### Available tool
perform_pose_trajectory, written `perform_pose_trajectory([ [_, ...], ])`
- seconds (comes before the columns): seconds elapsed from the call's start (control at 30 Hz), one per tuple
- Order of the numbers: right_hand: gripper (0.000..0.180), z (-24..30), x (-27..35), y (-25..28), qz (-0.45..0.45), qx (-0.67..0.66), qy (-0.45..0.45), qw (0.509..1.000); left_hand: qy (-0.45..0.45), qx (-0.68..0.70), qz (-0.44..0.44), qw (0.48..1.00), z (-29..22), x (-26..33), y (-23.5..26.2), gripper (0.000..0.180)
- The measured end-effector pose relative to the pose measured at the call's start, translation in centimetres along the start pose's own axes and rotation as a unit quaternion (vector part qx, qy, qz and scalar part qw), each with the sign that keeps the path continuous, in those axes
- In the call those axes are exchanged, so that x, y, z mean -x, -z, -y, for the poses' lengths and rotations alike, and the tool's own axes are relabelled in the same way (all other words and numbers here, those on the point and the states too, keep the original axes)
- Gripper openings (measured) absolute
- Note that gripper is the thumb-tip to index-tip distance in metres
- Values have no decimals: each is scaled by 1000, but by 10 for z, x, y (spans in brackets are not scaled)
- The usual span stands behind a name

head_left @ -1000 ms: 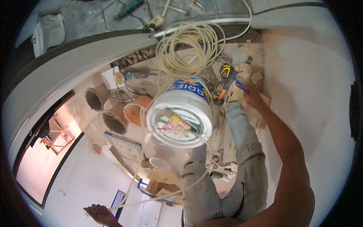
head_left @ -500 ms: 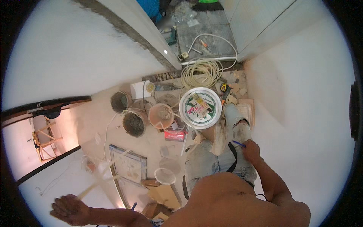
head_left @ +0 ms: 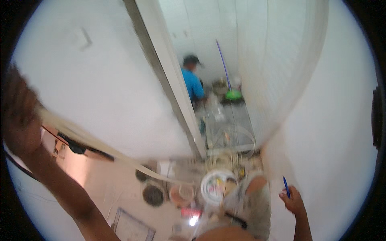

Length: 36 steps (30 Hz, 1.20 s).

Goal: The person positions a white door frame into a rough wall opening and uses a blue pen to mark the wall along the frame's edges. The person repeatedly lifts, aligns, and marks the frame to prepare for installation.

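While raised high against the white wall (head_left: 100,80), left hand (head_left: 18,116) closed around a pale cable (head_left: 100,150). Right hand (head_left: 293,201) low, closed on a blue pen (head_left: 286,187). White bucket (head_left: 217,186) on the floor below.

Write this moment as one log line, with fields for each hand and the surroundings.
left hand: raised, grips pale cable | right hand: holds blue pen near wall | below: white bucket on floor | picture blurred
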State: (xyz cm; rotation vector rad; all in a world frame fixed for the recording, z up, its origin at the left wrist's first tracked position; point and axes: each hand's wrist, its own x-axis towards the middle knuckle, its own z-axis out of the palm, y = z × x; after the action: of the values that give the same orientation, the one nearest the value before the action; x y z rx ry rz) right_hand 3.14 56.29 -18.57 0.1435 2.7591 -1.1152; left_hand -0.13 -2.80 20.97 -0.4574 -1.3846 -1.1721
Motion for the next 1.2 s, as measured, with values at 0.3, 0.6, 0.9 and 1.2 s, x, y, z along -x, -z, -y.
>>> perform_pose_trajectory([
  [0.3, 47, 80, -152, 76, 38, -153, 88, 984, 29, 114, 73, 990, 66, -106, -167, 43],
  [0.6, 24, 270, -166, 366, 76, -308, 110, 942, 126, 23, 32, 991, 47, -305, -189, 29],
  [0.9, 24, 230, -148, 435, 248, -221, 41, 942, -43, 7, 24, 999, 5, -477, -217, 45],
  [1.2, 29, 243, -145, 438, 231, -315, 99, 915, -17, -114, -2, 993, 66, -508, -271, 46],
])
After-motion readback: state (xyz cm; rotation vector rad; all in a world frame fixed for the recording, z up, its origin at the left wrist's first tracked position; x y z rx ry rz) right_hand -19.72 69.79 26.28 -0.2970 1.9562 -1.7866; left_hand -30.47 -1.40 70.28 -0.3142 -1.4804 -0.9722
